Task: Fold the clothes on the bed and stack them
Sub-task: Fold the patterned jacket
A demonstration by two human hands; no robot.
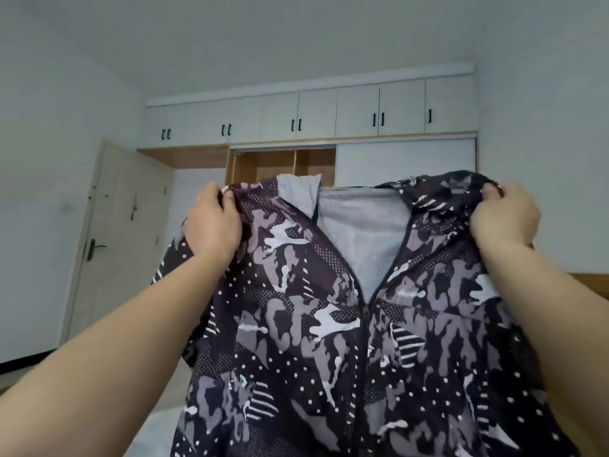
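Observation:
A dark camouflage-print zip jacket [296, 341] with a grey mesh lining hangs upright in the air in front of me, front side facing me, zipper partly open at the neck. My left hand [211, 222] grips its left shoulder. Its right shoulder is bunched in my right hand [504, 216]. The jacket's lower part runs out of the frame at the bottom. The bed is almost wholly hidden behind the jacket and my arms.
A white wardrobe [362, 110] with upper cabinets and an open wooden compartment [283, 166] fills the far wall. A white door [122, 232] stands at the left. A strip of wooden furniture [593, 285] shows at the right edge.

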